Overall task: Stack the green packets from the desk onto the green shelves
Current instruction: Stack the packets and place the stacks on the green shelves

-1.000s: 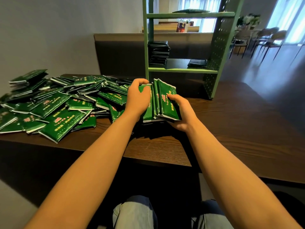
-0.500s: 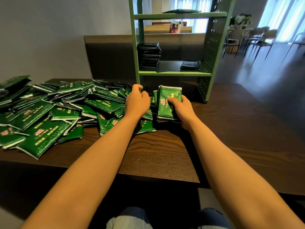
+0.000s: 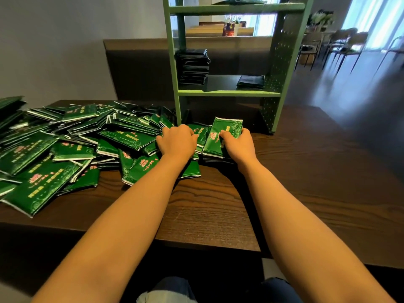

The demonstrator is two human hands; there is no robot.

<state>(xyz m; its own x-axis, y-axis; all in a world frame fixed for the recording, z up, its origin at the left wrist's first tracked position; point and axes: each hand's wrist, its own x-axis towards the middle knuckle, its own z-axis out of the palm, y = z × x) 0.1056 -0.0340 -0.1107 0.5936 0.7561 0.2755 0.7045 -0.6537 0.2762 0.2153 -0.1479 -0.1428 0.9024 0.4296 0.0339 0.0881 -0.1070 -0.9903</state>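
Note:
A large heap of green packets (image 3: 65,149) covers the left half of the dark wooden desk (image 3: 306,171). My right hand (image 3: 238,143) grips a small bundle of green packets (image 3: 225,133) lying nearly flat on the desk, thumb on top. My left hand (image 3: 177,141) rests knuckles-up on packets at the heap's right edge, fingers curled over them. The green shelves (image 3: 227,92) stand right behind my hands. A tall stack of packets (image 3: 192,66) sits on the middle shelf at the left, with a lone packet (image 3: 251,80) at the right.
One more packet (image 3: 238,1) lies on the upper shelf. A perforated green side panel (image 3: 277,84) closes the shelf unit's right side. A low partition (image 3: 140,68) stands behind the desk. Chairs (image 3: 349,44) stand far right.
The bundle, upright between both hands a second ago, has been laid down flat under my right hand. My left hand has come off it onto the heap's edge.

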